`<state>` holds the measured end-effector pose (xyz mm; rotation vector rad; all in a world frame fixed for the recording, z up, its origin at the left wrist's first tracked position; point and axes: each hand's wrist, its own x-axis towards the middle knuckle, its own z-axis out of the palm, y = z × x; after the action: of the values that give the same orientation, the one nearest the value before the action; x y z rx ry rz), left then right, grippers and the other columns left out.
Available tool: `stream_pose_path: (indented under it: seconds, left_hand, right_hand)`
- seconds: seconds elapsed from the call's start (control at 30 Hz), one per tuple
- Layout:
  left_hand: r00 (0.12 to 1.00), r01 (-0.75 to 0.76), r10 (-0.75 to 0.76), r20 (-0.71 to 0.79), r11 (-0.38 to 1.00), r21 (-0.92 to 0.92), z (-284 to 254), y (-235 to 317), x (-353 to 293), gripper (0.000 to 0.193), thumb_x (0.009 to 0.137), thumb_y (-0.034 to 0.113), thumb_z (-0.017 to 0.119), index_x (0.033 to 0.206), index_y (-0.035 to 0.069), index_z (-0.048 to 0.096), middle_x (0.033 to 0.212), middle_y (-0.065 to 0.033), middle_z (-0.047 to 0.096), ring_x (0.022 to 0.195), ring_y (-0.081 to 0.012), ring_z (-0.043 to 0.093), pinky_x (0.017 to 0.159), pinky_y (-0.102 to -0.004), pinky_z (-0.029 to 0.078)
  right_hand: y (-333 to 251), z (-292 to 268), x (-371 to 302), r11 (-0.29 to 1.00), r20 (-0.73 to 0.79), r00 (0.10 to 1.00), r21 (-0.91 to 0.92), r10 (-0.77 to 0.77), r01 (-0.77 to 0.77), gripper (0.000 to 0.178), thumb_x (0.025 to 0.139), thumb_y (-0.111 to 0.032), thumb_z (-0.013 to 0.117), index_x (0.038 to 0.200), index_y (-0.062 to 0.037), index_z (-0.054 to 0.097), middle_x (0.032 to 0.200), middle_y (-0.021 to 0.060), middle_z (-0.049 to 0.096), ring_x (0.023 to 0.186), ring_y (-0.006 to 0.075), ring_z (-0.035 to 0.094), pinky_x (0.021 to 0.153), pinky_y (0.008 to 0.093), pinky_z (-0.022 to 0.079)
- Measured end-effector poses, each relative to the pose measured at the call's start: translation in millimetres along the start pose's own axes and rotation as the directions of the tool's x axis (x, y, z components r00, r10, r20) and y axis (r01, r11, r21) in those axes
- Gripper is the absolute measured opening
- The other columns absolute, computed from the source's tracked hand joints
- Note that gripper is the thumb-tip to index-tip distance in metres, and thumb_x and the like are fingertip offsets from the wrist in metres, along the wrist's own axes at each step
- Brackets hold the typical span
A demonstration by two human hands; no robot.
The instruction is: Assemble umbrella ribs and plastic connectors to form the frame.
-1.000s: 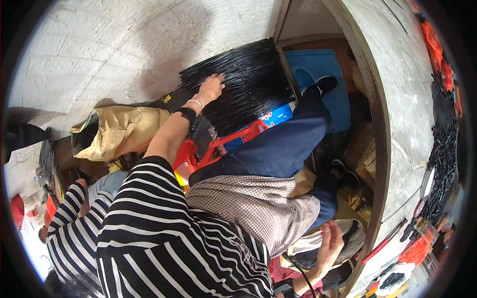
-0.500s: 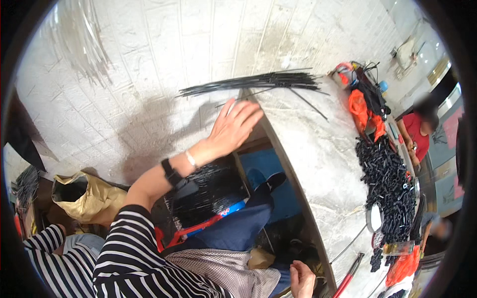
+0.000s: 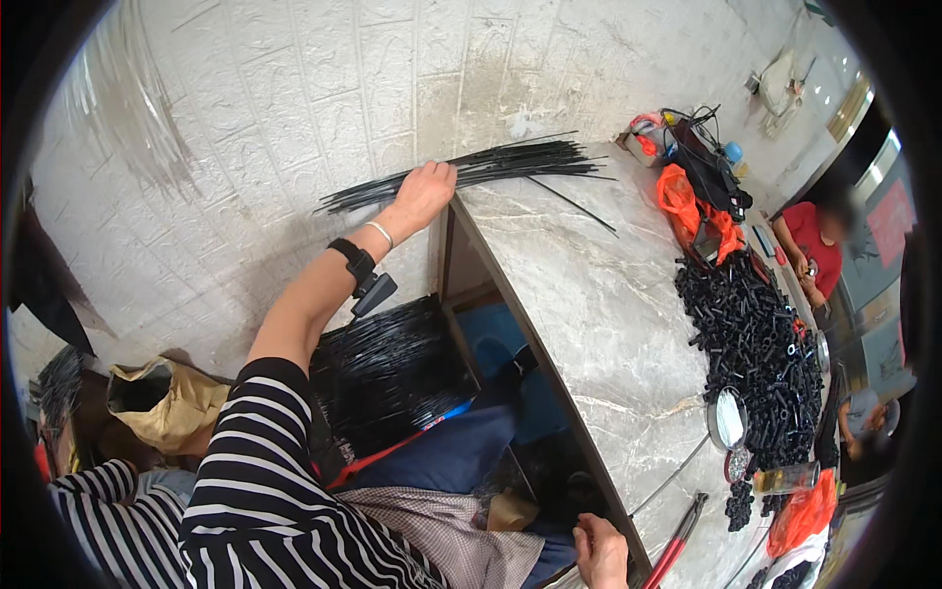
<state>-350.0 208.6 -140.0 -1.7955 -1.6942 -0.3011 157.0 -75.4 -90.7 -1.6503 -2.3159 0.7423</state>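
Observation:
A bundle of long, thin black strips (image 3: 520, 162) lies across the far corner of the marble-look table and juts out past its left edge. My left hand (image 3: 424, 194) is closed over the jutting part, near the wall. One loose black strip (image 3: 579, 208) points away from the bundle on the tabletop. Low in the picture, my right hand (image 3: 601, 550) is by the table's near edge with its fingers curled in. Whatever those fingers may hold is hidden.
Black tubular parts (image 3: 756, 363) are heaped on the table's right, near orange bags (image 3: 677, 196), a round mirror (image 3: 727, 420) and a glass jar (image 3: 785, 478). Red-handled cutters (image 3: 677, 545) lie nearby. More black strips (image 3: 392, 363) fill a box below. A person in red (image 3: 814, 245) sits beyond.
My left hand has come down from above the table corner and closed on the black strips. The bundle has shifted slightly left in view. My right hand has hardly moved.

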Motion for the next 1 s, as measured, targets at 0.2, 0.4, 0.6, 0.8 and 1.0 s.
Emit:
stream_pose_path:
  seconds: [0.2, 0.4, 0.6, 0.8, 1.0]
  left_hand:
    - [0.977, -0.204, 0.205, 0.063, 0.979, -0.014, -26, 25, -11, 0.027, 0.073, 0.011, 0.060, 0.098, 0.000, 0.060, 0.097, -0.0110, 0.056, 0.093, -0.0261, 0.054, 0.079, -0.0373, 0.047]
    - [0.926, -0.008, 0.173, 0.335, 0.898, -0.440, -73, 40, -14, 0.060, 0.081, 0.041, 0.064, 0.127, 0.005, 0.052, 0.122, -0.0180, 0.051, 0.111, -0.0349, 0.050, 0.092, -0.0420, 0.044]
    - [0.905, 0.324, -0.104, 0.412, 0.796, -0.511, -54, 13, -14, 0.057, 0.086, 0.049, 0.059, 0.116, 0.000, 0.058, 0.110, -0.0228, 0.059, 0.107, -0.0363, 0.055, 0.088, -0.0421, 0.045]
    - [0.889, 0.240, -0.023, 0.458, 0.874, -0.423, -74, 54, -25, 0.041, 0.090, 0.039, 0.059, 0.086, -0.002, 0.065, 0.070, -0.0154, 0.065, 0.066, -0.0319, 0.064, 0.060, -0.0410, 0.050]
    - [0.694, 0.677, 0.179, 0.697, 0.168, -0.717, -75, 70, -37, 0.031, 0.087, 0.029, 0.068, 0.081, -0.002, 0.068, 0.071, -0.0050, 0.066, 0.059, -0.0096, 0.058, 0.050, -0.0247, 0.045]
  right_hand:
    - [1, -35, 10, 0.990, 0.129, 0.982, -0.046, 0.136, -0.131, 0.024, 0.090, -0.015, 0.059, 0.110, -0.0026, 0.062, 0.098, 0.0238, 0.065, 0.085, 0.0358, 0.065, 0.074, 0.0407, 0.052]
    - [-24, -56, 61, 0.988, 0.184, 0.980, -0.120, -0.073, 0.096, 0.021, 0.083, -0.009, 0.062, 0.103, -0.0028, 0.062, 0.092, 0.0196, 0.065, 0.085, 0.0390, 0.062, 0.071, 0.0429, 0.050]
    - [-53, -24, 137, 0.944, 0.191, 0.935, 0.205, -0.299, 0.260, 0.023, 0.084, -0.010, 0.062, 0.105, -0.0001, 0.062, 0.093, 0.0202, 0.065, 0.087, 0.0384, 0.063, 0.074, 0.0398, 0.050]
    - [-70, 34, 180, 0.809, 0.116, 0.956, 0.566, -0.270, 0.160, 0.030, 0.091, -0.015, 0.059, 0.113, 0.0060, 0.059, 0.095, 0.0122, 0.069, 0.085, 0.0182, 0.066, 0.076, 0.0298, 0.052]
    - [-84, 74, 219, 0.533, 0.172, 0.984, 0.837, -0.038, -0.125, 0.042, 0.094, -0.026, 0.057, 0.120, 0.0079, 0.054, 0.104, 0.0155, 0.064, 0.090, 0.0208, 0.064, 0.075, 0.0313, 0.054]
